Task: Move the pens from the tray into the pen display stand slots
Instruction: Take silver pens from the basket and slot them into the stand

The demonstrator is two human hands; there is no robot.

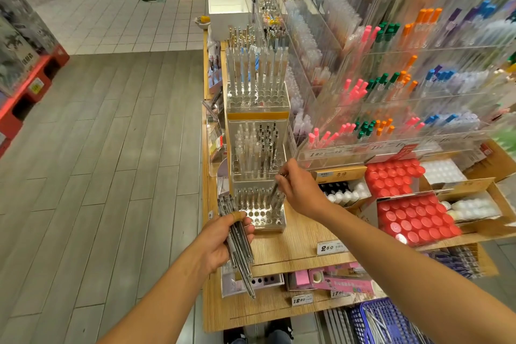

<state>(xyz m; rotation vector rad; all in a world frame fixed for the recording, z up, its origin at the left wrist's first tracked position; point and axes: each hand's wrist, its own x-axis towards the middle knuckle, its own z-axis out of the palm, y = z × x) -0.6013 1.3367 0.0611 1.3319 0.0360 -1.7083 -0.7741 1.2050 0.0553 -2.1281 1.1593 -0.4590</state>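
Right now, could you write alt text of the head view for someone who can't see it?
A person's right hand pinches one pen and lowers it into a clear slotted stand on a wooden shop shelf, while the left hand grips a bundle of pens. Taller pen stands rise behind, with colourful pen racks to the right.

Both bare arms reach forward. The left hand [220, 243] at 7 o'clock has its fingers curled tight. The right hand [300, 190], at 1 o'clock from it, pinches with its fingertips.
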